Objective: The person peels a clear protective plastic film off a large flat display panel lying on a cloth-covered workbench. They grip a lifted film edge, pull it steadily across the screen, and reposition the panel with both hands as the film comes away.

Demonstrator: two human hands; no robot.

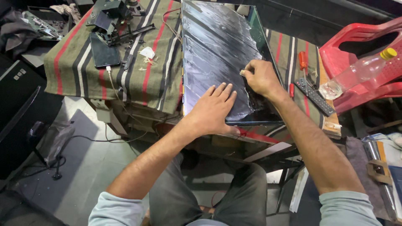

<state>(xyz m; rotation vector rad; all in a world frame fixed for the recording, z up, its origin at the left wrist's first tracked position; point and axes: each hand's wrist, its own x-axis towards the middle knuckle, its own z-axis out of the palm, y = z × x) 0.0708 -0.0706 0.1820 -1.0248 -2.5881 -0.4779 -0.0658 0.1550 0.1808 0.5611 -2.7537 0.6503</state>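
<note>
Okay, panel (217, 46) is a big dark glossy flat screen lying face-up on the striped cloth (138, 71) over the table (331, 121). Its long axis runs 12 to 6 o'clock, far end tipped slightly toward 11. The near short edge hangs at the table's front edge, just above the person's knees. The left long edge sits mid-cloth; the right long edge runs close to the tools at 3 o'clock.

Left hand (211, 111) lies flat on the panel's near end, fingers spread wide and pointing to 12–1 o'clock, palm down, holding nothing. Right hand (259, 77) is at 1 o'clock from the left one, near the panel's right edge, fingers curled narrow and pinched on something small and pale at the fingertips; can't tell what it is. Smeared streaks show on the surface around both hands.

Room: the far half of the panel is bare. Left of the panel at 9–10 o'clock are cloth, a phone (104, 52) with a white cable, and black parts (113, 19) at 11. At the right, tight at 3 o'clock, a red screwdriver (302, 60) and a remote (315, 96) lie just beside the edge. A clear bottle (356, 75) and a red chair (364, 46) are further out at 2–3. Floor lies open at 7–8 o'clock.
</note>
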